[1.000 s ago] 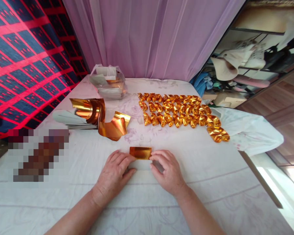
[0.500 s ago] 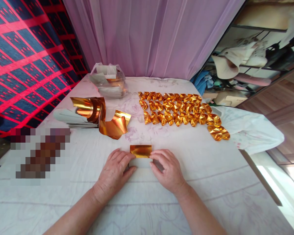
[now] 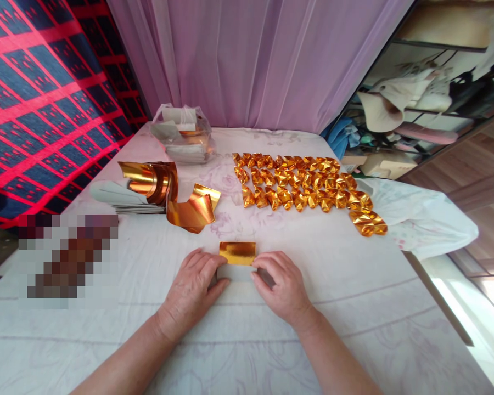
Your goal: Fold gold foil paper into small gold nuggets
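Observation:
A sheet of gold foil paper (image 3: 237, 253) lies in front of me, its shiny side showing as a band with a pale strip along its near edge. My left hand (image 3: 193, 285) has its fingers curled onto the left end, thumb nearer me and fingertips at the foil's corner. At the right end, my right hand (image 3: 280, 286) pinches the corner between thumb and fingers. Both wrists rest low over the table. The paper's ends are partly hidden under my fingers. Beyond the hands, folded gold foil pieces (image 3: 300, 181) stand in rows.
Loose gold foil sheets (image 3: 191, 211) curl beside a pale paper stack (image 3: 111, 195) on the left. A clear plastic bag (image 3: 185, 134) of papers sits at the back. A white bag (image 3: 428, 216) hangs over the right edge of the cloth-covered table (image 3: 346, 340).
The gold band between my hands looks slightly taller and smoother than before. Both hands stay in nearly the same place, holding its ends.

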`<state>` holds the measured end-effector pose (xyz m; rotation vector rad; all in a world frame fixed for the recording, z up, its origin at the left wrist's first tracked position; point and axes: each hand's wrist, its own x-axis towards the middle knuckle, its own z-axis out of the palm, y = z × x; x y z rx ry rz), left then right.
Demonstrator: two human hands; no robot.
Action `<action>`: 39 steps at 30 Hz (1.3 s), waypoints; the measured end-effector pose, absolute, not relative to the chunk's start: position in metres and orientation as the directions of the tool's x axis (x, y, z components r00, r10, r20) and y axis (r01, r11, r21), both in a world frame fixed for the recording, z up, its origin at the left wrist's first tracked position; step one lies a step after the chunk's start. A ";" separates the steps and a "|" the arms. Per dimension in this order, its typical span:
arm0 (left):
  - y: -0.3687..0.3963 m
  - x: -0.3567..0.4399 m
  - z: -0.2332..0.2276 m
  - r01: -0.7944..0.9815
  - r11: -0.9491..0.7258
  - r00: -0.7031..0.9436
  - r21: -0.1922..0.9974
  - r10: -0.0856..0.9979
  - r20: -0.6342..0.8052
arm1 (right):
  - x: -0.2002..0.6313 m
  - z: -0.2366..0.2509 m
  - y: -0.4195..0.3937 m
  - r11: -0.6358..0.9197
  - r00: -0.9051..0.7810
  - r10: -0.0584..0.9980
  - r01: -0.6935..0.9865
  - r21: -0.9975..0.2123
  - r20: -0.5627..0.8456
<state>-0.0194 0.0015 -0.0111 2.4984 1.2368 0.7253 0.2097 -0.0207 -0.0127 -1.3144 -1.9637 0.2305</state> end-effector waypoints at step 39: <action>0.003 -0.021 -0.014 0.665 -0.605 0.504 0.438 0.797 0.334 | 0.211 -0.020 -0.019 0.485 -0.219 0.836 0.724 -0.491 0.503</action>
